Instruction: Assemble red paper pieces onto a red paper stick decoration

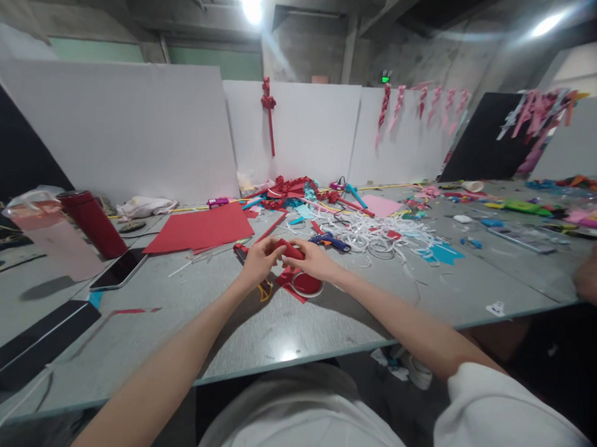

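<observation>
Both of my hands meet over the near middle of the table, pinching a small folded piece of red paper (293, 251) between them. My left hand (260, 260) grips its left side and my right hand (312, 259) its right side. Just below them on the table lies a flat red piece (285, 284) with a white-rimmed red disc (307, 285) on it. A dark tool with orange handles (265, 290) sits partly hidden under my left wrist. Behind my right hand rests a blue glue gun (331, 240).
Red sheets (203, 228) lie to the left, near a phone (119, 269), a red flask (93, 223) and a pink bottle (52, 237). White paper strips (378, 234) heap up on the right. White boards (293, 130) stand behind. At the right edge a person's hand (596, 272) shows.
</observation>
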The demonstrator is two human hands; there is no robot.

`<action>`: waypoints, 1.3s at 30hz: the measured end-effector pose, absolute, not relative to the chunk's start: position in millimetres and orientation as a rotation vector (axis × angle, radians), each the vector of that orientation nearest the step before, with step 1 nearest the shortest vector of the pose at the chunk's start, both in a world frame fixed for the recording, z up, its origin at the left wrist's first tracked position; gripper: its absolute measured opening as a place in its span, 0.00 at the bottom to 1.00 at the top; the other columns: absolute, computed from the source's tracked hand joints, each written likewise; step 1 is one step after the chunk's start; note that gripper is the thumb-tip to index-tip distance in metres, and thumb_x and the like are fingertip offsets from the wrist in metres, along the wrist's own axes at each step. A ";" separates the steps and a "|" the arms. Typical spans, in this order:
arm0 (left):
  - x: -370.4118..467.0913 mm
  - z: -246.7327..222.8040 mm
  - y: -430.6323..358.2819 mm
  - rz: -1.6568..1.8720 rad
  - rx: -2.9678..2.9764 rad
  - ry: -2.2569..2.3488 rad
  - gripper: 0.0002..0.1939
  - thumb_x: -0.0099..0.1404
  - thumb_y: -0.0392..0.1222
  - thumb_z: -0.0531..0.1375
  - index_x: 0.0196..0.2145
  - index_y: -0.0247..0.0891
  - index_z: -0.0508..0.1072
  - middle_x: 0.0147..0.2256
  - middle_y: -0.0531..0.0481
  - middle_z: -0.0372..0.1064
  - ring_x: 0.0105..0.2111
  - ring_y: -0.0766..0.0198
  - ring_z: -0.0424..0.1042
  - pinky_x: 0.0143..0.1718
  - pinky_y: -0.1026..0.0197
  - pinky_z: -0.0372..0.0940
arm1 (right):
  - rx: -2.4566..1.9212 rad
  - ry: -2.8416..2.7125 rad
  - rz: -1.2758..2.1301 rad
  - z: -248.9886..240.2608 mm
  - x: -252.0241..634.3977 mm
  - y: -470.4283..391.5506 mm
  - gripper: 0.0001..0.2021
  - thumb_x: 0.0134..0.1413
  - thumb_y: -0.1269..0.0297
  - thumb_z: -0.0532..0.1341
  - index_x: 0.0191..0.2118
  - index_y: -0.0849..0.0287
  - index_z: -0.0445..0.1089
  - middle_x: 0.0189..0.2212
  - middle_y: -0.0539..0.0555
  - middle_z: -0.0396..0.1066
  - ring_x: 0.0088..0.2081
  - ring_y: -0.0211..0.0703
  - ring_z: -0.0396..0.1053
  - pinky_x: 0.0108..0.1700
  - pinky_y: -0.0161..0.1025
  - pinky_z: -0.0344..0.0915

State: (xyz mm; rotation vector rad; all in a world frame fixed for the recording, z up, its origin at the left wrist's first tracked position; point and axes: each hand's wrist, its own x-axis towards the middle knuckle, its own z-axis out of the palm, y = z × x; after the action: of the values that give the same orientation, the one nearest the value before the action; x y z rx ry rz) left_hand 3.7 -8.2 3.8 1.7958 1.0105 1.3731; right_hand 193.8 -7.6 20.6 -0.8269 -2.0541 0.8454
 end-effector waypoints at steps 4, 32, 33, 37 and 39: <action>2.8 4.6 -6.0 1.420 1.750 1.008 0.16 0.65 0.53 0.63 0.37 0.36 0.72 0.25 0.53 0.69 0.23 0.68 0.68 0.26 0.65 0.63 | -0.793 -1.966 0.934 17.5 196.3 -1.2 0.19 0.62 0.52 0.62 0.50 0.60 0.70 0.32 0.53 0.77 0.32 0.41 0.74 0.35 0.36 0.69; 0.6 5.3 -3.1 1.381 1.596 0.980 0.22 0.65 0.59 0.61 0.34 0.34 0.75 0.25 0.47 0.75 0.22 0.66 0.71 0.27 0.62 0.67 | -0.802 -1.855 1.061 15.4 198.3 8.4 0.24 0.59 0.42 0.62 0.33 0.62 0.76 0.25 0.54 0.77 0.24 0.38 0.72 0.30 0.34 0.65; 0.8 5.3 -2.8 1.385 1.556 0.961 0.22 0.65 0.59 0.61 0.34 0.34 0.75 0.25 0.47 0.75 0.22 0.66 0.71 0.27 0.62 0.67 | -0.798 -1.852 1.068 15.7 198.4 8.2 0.24 0.59 0.42 0.62 0.33 0.62 0.76 0.25 0.54 0.77 0.25 0.39 0.73 0.30 0.34 0.65; 1.1 6.3 -3.8 1.399 1.461 0.920 0.22 0.64 0.59 0.62 0.37 0.33 0.75 0.26 0.46 0.76 0.24 0.65 0.73 0.29 0.63 0.68 | -0.792 -1.860 1.062 14.6 198.7 8.7 0.24 0.59 0.41 0.62 0.34 0.62 0.76 0.27 0.56 0.78 0.26 0.40 0.74 0.31 0.34 0.67; 0.8 6.3 -3.9 1.402 1.443 0.919 0.23 0.64 0.59 0.63 0.38 0.32 0.75 0.26 0.46 0.76 0.24 0.65 0.73 0.30 0.63 0.69 | -0.793 -1.857 1.081 12.9 199.0 9.9 0.25 0.58 0.40 0.62 0.35 0.62 0.76 0.28 0.57 0.79 0.26 0.40 0.74 0.31 0.35 0.67</action>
State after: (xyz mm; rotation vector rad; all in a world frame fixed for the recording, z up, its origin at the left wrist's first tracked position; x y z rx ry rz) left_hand 0.8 -3.9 6.3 1.4433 0.9186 1.4016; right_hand 199.0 9.9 12.9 -0.7935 -1.8568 1.0814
